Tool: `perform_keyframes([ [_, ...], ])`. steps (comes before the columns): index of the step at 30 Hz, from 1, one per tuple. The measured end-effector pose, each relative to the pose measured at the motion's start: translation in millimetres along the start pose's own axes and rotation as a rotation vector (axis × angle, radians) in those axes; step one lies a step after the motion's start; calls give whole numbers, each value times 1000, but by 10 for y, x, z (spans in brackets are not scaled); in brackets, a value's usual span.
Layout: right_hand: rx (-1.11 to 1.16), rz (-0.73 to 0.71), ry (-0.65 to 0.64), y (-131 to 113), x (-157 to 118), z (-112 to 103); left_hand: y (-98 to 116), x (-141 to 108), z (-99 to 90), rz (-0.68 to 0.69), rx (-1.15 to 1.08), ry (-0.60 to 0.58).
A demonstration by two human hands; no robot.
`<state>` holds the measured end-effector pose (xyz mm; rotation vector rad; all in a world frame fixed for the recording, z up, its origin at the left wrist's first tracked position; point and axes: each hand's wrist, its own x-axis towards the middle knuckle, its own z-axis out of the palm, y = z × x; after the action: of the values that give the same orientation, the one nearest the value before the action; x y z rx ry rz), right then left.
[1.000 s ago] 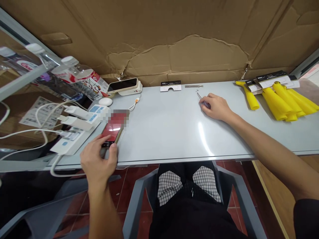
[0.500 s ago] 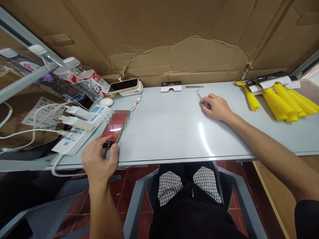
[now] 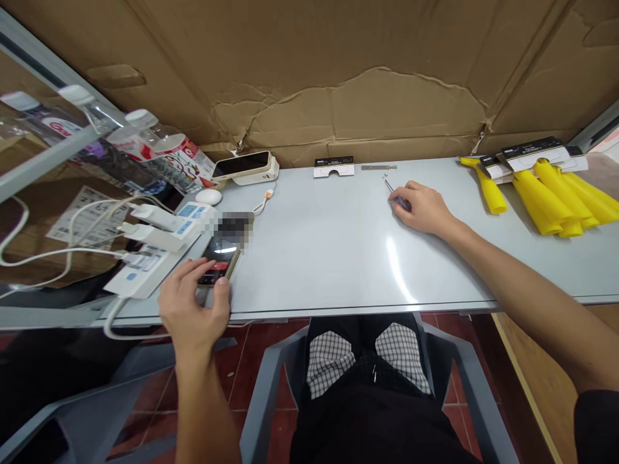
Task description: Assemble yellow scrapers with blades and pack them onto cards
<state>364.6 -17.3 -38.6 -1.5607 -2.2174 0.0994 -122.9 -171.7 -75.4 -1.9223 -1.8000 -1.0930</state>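
On the left of the table, a phone lies face up, part of its screen pixelated. My left hand reaches over its near end, fingers apart, a fingertip on the lower screen and the thumb by the right edge. My right hand rests on the tabletop with its fingers closed around the dark purple handle of a small screwdriver. The metal shaft points away from me, and tiny metal bits sit at its tip, too small to name.
A white power strip with plugs and cables runs along the left, near bottles and another phone. At the back lie a small black-and-white box and a flat metal strip. Several yellow tapered pieces lie right.
The phone's screen has gone from mostly red to mostly dark, with a small red patch near my fingertip. My hands have stayed in place.
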Motion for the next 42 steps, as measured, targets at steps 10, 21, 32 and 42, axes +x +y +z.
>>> perform_keyframes([
  [10,5,1,1,12,-4,13,5,7,14,33,3,22],
  [21,2,4,-11,-21,3,-10,12,25,23,79,-38,131],
  [32,8,-15,-52,-14,-13,-36,-36,1,33,89,-54,136],
  [42,-201,242,172,363,-151,-715,-52,0,5,87,-48,106],
])
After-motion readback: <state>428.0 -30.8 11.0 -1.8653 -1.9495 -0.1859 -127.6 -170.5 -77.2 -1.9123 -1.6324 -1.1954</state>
